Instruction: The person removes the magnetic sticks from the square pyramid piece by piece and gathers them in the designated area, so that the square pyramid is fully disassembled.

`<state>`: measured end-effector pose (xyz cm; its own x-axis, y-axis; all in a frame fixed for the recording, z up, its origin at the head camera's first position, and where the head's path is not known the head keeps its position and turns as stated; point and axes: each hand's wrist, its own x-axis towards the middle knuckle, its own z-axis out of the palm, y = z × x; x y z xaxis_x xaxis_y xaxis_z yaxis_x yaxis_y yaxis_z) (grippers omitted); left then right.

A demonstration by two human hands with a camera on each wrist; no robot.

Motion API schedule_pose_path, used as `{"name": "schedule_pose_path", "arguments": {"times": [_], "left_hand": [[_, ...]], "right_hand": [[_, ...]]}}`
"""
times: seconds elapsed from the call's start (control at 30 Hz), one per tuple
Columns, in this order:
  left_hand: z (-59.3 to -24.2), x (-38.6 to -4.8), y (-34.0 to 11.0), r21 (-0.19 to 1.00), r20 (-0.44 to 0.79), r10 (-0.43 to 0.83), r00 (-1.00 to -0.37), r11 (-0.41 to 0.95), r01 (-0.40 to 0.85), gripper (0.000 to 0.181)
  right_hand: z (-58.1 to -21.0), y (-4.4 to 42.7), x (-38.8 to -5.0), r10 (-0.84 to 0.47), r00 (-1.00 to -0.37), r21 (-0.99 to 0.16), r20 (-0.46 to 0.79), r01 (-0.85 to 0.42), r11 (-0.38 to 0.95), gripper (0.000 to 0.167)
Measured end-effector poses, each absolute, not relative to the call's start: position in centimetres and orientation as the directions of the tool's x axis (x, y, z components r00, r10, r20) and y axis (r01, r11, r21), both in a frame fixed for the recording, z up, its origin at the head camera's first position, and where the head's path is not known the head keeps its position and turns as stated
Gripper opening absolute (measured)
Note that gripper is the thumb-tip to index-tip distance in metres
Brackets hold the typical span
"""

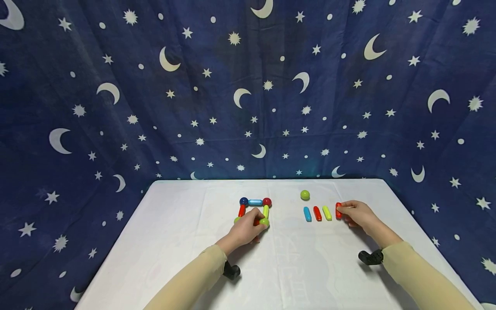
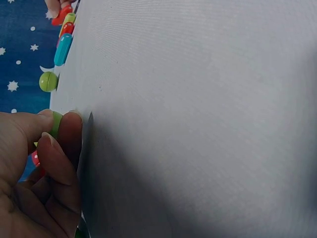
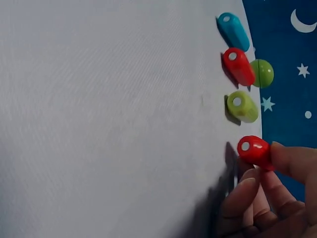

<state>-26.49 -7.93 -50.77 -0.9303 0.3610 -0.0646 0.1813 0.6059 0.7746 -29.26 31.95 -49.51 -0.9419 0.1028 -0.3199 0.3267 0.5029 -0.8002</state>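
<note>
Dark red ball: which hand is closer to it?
Left hand, just on the near side of the dark red ball; the right hand is well to its right, pinching a red rod.

Three green balls (image 1: 305, 195), one mostly hidden, plus one dark blue ball (image 1: 243, 200) and one dark red ball (image 1: 267, 201) make five. Four red rods (image 1: 317, 213), two blue rods (image 1: 307, 214) and two yellow-green rods (image 1: 327, 213) make eight: four near the middle of the head view, one partly covered, and four right of the middle. Two hands, left hand (image 1: 244, 227) and right hand (image 1: 358, 213), two sleeves (image 1: 193, 275) and two black wrist pieces (image 1: 231, 271) occupy the lower half. There is one white table (image 1: 302, 267).
</note>
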Motion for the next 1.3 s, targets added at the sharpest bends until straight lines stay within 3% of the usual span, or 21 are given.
{"name": "schedule_pose_path", "arguments": {"times": [0.5, 1.3], "left_hand": [[-50.81, -26.39, -7.99, 0.780, -0.041, 0.367, -0.929, 0.593, 0.200, 0.023], [-50.90, -26.41, -8.00, 0.777, -0.029, 0.361, -0.932, 0.594, 0.206, 0.024]], "right_hand": [[-50.14, 31.46, -29.45, 0.076, -0.964, -0.781, -0.254, 0.251, 0.572, 0.048], [-50.50, 31.29, -29.51, 0.095, -0.967, -0.776, -0.238, 0.248, 0.580, 0.045]]}}
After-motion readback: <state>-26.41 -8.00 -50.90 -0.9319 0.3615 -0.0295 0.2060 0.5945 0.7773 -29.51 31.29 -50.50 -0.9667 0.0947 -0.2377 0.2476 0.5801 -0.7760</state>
